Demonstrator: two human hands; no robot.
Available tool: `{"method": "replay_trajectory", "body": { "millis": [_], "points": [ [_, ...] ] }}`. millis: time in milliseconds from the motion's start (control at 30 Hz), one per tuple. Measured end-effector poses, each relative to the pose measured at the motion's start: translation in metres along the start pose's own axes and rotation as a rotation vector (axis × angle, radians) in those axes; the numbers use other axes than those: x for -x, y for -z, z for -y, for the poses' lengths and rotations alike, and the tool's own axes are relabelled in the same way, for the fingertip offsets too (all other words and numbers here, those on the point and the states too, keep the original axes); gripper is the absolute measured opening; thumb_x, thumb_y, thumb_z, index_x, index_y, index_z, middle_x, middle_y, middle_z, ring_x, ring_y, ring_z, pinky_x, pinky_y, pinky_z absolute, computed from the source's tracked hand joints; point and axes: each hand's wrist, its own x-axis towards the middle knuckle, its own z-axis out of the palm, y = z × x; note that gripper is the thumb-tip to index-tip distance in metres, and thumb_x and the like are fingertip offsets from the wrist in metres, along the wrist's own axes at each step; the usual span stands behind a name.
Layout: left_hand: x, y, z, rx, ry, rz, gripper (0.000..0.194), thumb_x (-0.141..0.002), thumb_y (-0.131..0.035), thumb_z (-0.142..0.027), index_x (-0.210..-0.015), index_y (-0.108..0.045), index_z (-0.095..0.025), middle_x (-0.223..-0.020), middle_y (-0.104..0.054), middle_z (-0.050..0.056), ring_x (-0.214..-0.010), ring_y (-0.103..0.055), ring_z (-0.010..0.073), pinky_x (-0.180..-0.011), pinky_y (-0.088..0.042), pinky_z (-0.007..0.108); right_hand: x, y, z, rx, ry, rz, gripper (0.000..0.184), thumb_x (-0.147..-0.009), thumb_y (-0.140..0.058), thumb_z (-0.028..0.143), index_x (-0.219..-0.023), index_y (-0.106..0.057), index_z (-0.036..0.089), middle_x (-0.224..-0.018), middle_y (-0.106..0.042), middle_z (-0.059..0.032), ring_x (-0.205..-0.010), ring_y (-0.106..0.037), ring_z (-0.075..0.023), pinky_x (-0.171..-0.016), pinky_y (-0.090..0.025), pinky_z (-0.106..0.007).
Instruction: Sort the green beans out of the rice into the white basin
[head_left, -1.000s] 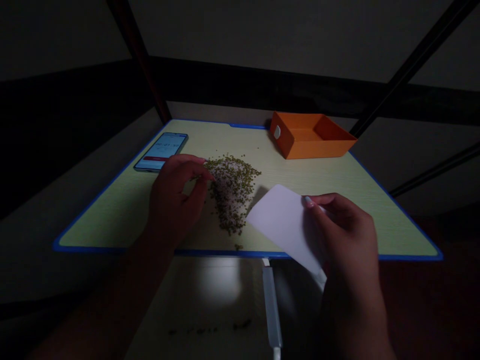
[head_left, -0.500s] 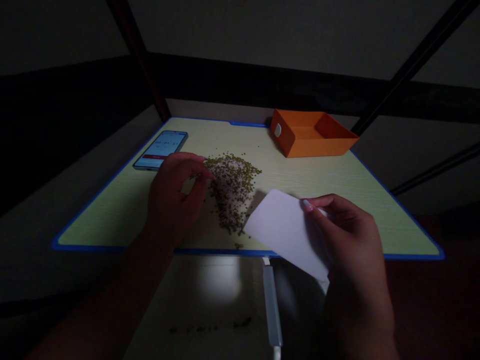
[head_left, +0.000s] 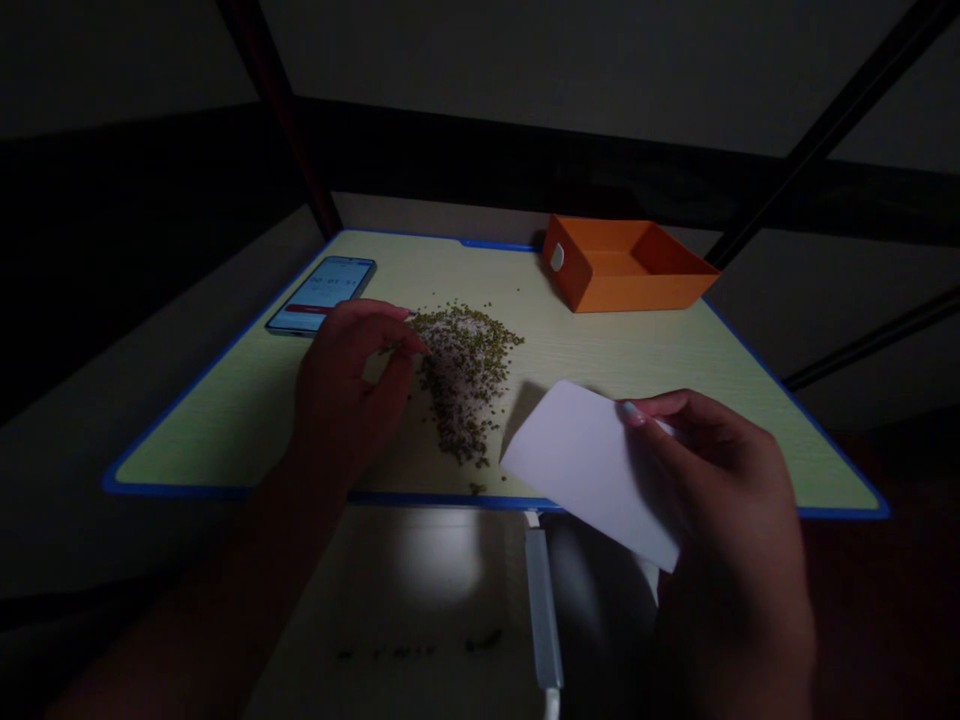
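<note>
A spread heap of small green beans, like mung beans, mixed with pale rice-like grains (head_left: pixel 465 375) lies on the table. At its left edge my left hand (head_left: pixel 356 375) hovers with curled fingers, thumb close to the fingertips in a pinch. Whether a grain is between them is too small and dark to tell. My right hand (head_left: pixel 709 465) grips a white piece of paper (head_left: pixel 585 460) between thumb and fingers. The paper is tilted, its left corner near the heap's right side and its lower edge reaching past the table's front edge.
An orange open tray (head_left: pixel 637 293) stands at the back right of the blue-edged table (head_left: pixel 187 440). Back left lies a phone (head_left: pixel 322 295) with a timer on its screen. A few stray beans lie around the heap. Below the front edge is a white bar (head_left: pixel 544 610).
My right hand and the paper first shifted slightly left, then moved right, away from the heap. My left hand has hardly moved at the heap's left edge.
</note>
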Motion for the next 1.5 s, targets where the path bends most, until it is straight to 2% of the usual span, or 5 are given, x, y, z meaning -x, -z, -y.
{"method": "replay_trajectory", "body": {
  "millis": [200, 567, 967, 1233, 1500],
  "points": [
    [0.0, -0.001, 0.001, 0.007, -0.019, -0.004, 0.017, -0.083, -0.06, -0.01, -0.081, -0.065, -0.026, -0.102, -0.065, -0.001, -0.104, -0.064, 0.0138, -0.097, -0.048, 0.032, 0.005, -0.002, 0.004, 0.013, -0.008, 0.04, 0.013, -0.082, -0.075, 0.036, -0.081, -0.07, 0.024, -0.071, -0.069, -0.0001, -0.054, -0.058, -0.0125, -0.044, -0.04, -0.023],
    [-0.001, 0.0, -0.001, 0.003, -0.012, -0.005, 0.017, -0.082, -0.061, -0.009, -0.081, -0.065, -0.025, -0.103, -0.066, 0.0, -0.104, -0.064, 0.0136, -0.096, -0.048, 0.031, 0.01, -0.018, 0.006, 0.041, 0.108, 0.088, 0.011, -0.085, -0.071, 0.032, -0.082, -0.07, 0.022, -0.076, -0.07, -0.0003, -0.062, -0.058, -0.0118, -0.054, -0.044, -0.025],
    [0.0, -0.001, 0.0, 0.004, -0.024, 0.001, 0.018, -0.081, -0.06, -0.009, -0.081, -0.065, -0.026, -0.102, -0.066, 0.0, -0.104, -0.064, 0.0139, -0.096, -0.049, 0.032, 0.012, -0.026, 0.01, 0.007, 0.106, 0.172, 0.012, -0.086, -0.071, 0.032, -0.078, -0.07, 0.022, -0.072, -0.07, 0.001, -0.061, -0.058, -0.0119, -0.054, -0.044, -0.025],
    [0.001, -0.002, 0.002, 0.007, -0.014, 0.003, 0.017, -0.082, -0.061, -0.01, -0.082, -0.064, -0.027, -0.103, -0.065, -0.002, -0.103, -0.064, 0.0137, -0.096, -0.049, 0.033, 0.007, -0.003, 0.005, 0.051, 0.062, -0.05, 0.013, -0.082, -0.074, 0.037, -0.083, -0.07, 0.024, -0.074, -0.07, -0.0005, -0.06, -0.059, -0.0136, -0.048, -0.04, -0.024],
    [-0.001, 0.0, -0.001, 0.008, -0.008, 0.003, 0.018, -0.082, -0.06, -0.01, -0.082, -0.064, -0.028, -0.104, -0.065, -0.002, -0.103, -0.064, 0.014, -0.095, -0.05, 0.034, 0.007, -0.008, 0.005, 0.058, 0.07, -0.049, 0.011, -0.084, -0.072, 0.034, -0.084, -0.069, 0.024, -0.075, -0.07, -0.0003, -0.058, -0.058, -0.0132, -0.048, -0.041, -0.025]
  ]
}}
